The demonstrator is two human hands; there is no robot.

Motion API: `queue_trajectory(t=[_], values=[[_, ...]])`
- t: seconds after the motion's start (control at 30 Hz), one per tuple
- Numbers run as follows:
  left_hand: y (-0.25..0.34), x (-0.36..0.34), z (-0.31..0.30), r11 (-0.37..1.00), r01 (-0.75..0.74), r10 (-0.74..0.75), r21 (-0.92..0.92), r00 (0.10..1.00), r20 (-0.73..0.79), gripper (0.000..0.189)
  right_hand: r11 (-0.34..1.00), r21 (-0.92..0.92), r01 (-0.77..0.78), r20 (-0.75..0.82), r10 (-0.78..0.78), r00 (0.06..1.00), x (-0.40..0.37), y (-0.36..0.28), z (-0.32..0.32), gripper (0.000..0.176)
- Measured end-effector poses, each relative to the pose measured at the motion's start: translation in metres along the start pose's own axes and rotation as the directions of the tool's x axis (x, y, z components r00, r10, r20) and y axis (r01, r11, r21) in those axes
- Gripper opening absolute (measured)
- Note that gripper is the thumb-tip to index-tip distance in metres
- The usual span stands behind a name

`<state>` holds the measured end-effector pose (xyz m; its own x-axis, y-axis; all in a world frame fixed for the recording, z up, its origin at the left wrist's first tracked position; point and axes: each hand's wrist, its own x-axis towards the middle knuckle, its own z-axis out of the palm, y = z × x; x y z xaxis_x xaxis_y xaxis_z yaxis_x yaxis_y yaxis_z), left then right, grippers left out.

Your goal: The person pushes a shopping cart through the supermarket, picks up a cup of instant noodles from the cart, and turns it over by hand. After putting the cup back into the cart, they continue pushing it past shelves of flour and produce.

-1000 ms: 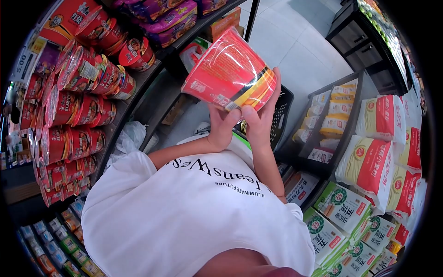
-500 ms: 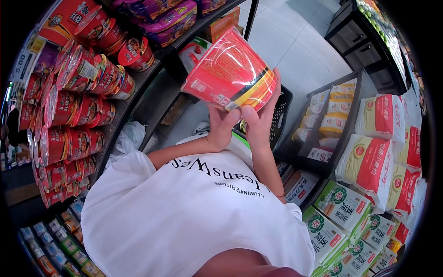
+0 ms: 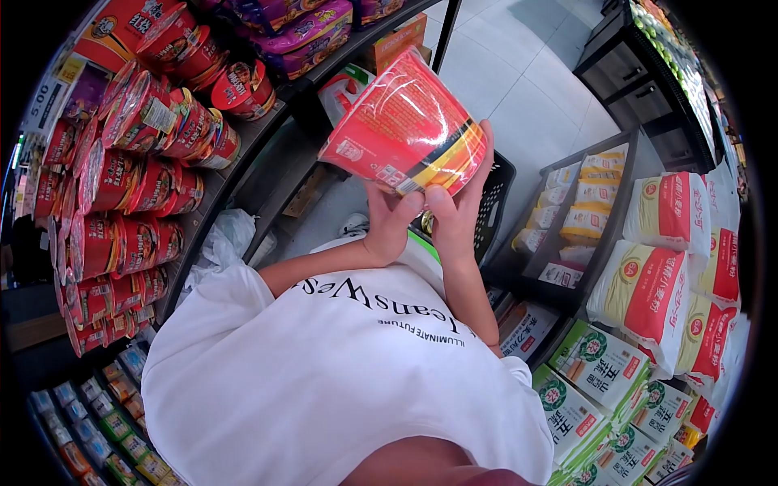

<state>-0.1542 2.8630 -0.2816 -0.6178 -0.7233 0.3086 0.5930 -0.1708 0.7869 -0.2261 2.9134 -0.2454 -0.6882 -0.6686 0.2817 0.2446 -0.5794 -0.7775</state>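
Note:
A red instant noodle bowl (image 3: 405, 121) in clear shrink wrap is held up in front of me, tilted, with its printed side and barcode facing me. My left hand (image 3: 389, 223) grips the bowl from its lower left, thumb near the base. My right hand (image 3: 462, 206) wraps round the right end, fingers behind it and thumb at the lower edge. Both thumbs nearly meet under the bowl. Most of the fingers are hidden behind it. Below and behind my hands is a black shopping basket (image 3: 504, 190) with a perforated side.
Stacked red noodle bowls (image 3: 134, 182) fill the shelf at left, beside purple packs (image 3: 312, 36). On the right are a rack of yellow and white packets (image 3: 596, 194), flour bags (image 3: 640, 283) and green-and-white boxes (image 3: 600, 360). Tiled floor (image 3: 519, 65) lies ahead.
Almost nothing differs. The surroundings shift slightly in view, while both hands keep the bowl in the same position.

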Motion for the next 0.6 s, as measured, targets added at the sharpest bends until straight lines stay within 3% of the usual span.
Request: queue_trajectory(t=[0.6], values=[[-0.0038, 0.0004, -0.0019, 1.000, 0.009, -0.009, -0.004, 1.000, -0.019, 0.069, 1.000, 0.004, 0.005, 0.005, -0.005, 1.000, 0.0030, -0.0010, -0.0002, 0.103]])
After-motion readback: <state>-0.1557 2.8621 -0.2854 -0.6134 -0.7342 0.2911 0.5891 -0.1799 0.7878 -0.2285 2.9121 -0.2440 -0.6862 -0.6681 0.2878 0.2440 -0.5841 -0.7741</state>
